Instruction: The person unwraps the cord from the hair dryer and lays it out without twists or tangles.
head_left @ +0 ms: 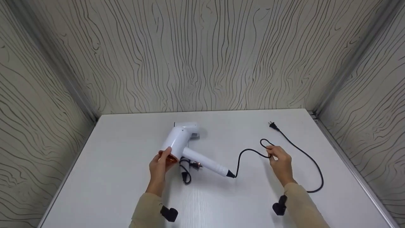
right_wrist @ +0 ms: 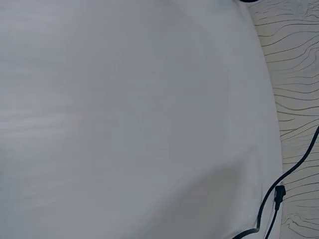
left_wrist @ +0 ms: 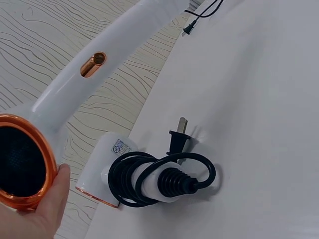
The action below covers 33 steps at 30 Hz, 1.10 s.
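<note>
My left hand (head_left: 158,169) grips a white hair dryer (head_left: 176,140) by its orange-rimmed end, holding it above the table with the handle slanting down to the right. In the left wrist view the dryer's handle (left_wrist: 119,40) shows a copper-coloured switch (left_wrist: 93,64). My right hand (head_left: 281,163) pinches the dryer's black cord (head_left: 251,149) between thumb and fingers, a small loop standing out above them. Beyond it the cord's two-pin plug (head_left: 273,125) lies on the table. The right wrist view catches only cord and plug (right_wrist: 279,193), no fingers.
A second white hair dryer (left_wrist: 103,162) lies on the white table (head_left: 110,164), partly behind the held one. Its black cord (left_wrist: 127,179) is wound round the handle, with its own plug (left_wrist: 178,139) sticking out. Patterned walls (head_left: 202,57) enclose the table's back and sides.
</note>
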Tool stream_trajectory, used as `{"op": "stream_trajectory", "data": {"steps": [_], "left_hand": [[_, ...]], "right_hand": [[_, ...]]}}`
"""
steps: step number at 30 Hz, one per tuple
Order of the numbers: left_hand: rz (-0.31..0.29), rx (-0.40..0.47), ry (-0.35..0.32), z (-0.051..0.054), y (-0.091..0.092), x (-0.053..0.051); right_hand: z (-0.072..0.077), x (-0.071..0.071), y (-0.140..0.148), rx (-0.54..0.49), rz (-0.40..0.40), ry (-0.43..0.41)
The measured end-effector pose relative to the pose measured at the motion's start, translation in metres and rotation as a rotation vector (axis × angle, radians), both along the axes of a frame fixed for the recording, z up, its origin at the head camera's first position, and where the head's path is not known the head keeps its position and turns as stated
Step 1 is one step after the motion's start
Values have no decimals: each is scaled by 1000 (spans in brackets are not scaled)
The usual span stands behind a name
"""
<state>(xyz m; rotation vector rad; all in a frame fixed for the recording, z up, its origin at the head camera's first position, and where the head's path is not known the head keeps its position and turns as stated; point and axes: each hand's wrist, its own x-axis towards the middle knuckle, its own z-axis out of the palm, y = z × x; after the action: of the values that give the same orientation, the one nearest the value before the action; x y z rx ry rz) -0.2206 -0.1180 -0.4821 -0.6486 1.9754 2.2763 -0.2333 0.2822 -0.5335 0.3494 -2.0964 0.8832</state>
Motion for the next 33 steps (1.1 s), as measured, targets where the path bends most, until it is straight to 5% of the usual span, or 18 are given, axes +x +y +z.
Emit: {"op": "stream_trajectory", "data": {"steps": [11,23,27,33], "left_hand": [[-30,-11,-24,1,5,-3],[-67,-23,-49,-1,14,-7],[-53,-16,-59,0,17,-11],[-51,-36,-64,-1,22,-14]], "right_hand": [[-27,14,10,188,-102,-267],[-25,20,12,246,-90,-662],[-24,23,11,272,-80,-711],[-23,26,7,285,-84,-661]]}}
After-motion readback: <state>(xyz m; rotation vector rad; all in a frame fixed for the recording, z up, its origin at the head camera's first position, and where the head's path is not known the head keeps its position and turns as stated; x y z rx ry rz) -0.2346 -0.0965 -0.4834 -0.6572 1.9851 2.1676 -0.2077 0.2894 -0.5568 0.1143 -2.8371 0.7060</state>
